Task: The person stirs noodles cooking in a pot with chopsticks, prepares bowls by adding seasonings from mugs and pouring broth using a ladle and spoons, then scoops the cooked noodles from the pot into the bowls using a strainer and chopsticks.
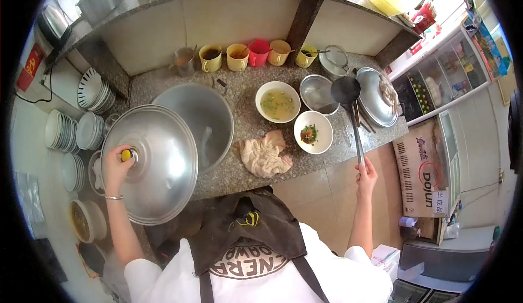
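My left hand point(117, 164) grips the yellow-topped knob of a large round metal lid point(158, 177). The lid is at the left, partly over a big metal pot point(218, 123) set into the counter. My right hand point(366, 176) is closed around the long handle of a ladle point(346, 90), whose dark bowl hangs over the counter's right side. Left of the ladle are a bowl of soup with green bits point(278, 105), a smaller white bowl with chopped greens and red sauce point(314, 133), and a metal basin point(317, 91). A crumpled cloth point(266, 155) lies beside the pot.
Several mugs of seasonings point(237, 58) line the counter's back wall. A lidded metal pot point(377, 98) stands at the right end. Stacked plates point(61, 131) and a tub of brown liquid point(87, 221) are at the left. A cardboard box point(419, 167) stands beyond the counter.
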A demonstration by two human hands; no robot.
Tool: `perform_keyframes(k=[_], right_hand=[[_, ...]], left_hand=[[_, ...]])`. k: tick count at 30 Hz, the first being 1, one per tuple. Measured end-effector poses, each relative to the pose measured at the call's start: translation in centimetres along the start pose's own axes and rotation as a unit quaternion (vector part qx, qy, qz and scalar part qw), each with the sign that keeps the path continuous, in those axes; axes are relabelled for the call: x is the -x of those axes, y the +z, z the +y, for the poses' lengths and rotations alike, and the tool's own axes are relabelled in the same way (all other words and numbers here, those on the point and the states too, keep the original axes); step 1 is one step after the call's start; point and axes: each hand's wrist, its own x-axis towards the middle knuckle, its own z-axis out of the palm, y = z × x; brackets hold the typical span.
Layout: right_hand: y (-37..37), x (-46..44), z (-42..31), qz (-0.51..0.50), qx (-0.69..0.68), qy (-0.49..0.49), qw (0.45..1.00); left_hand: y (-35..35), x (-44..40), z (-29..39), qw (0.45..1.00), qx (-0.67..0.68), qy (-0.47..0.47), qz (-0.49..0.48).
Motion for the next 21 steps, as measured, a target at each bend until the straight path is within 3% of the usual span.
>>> perform_keyframes(k=[5, 7, 8, 10, 13, 15, 17, 18, 21], right_hand=[[-1.2, -0.3, 0.7, 0.014, 0.124, -0.089, 0.988], [-1.5, -0.2, 0.9, 0.05, 0.271, -0.203, 0.94], [-1.3, 0.3, 0.6, 0.04, 0.272, -0.205, 0.939], [-0.5, 1.9, -0.9, 0.061, 0.38, -0.296, 0.874], [1.1, 3.3, -1.5, 0.042, 0.365, -0.359, 0.858], [2.7, 4.0, -1.2, 0.006, 0.335, -0.338, 0.879], [5.4, 6.6, -3.0, -0.051, 0.302, -0.21, 0.928], [6.4, 5.5, -0.8, -0.086, 0.23, -0.355, 0.902], [11.6, 6.6, 0.0, -0.231, 0.158, -0.234, 0.931]], left_hand=[[-0.7, 0.5, -1.0, 0.999, -0.036, 0.015, 0.017], [-1.1, 1.1, -1.7, 0.997, -0.035, 0.048, 0.038], [-1.3, 1.3, -2.2, 0.998, -0.036, 0.039, 0.043], [-1.9, 1.9, -3.3, 0.998, 0.05, -0.007, 0.028], [-3.0, 3.9, -2.4, 0.998, 0.01, -0.004, 0.069], [-4.1, 4.9, -2.5, 0.997, -0.017, -0.03, 0.072], [-4.7, 6.1, -2.6, 0.996, -0.041, -0.048, 0.068], [-4.9, 6.8, -2.6, 0.995, -0.043, -0.041, 0.078], [-5.7, 8.5, -4.7, 0.993, -0.026, -0.025, 0.113]])
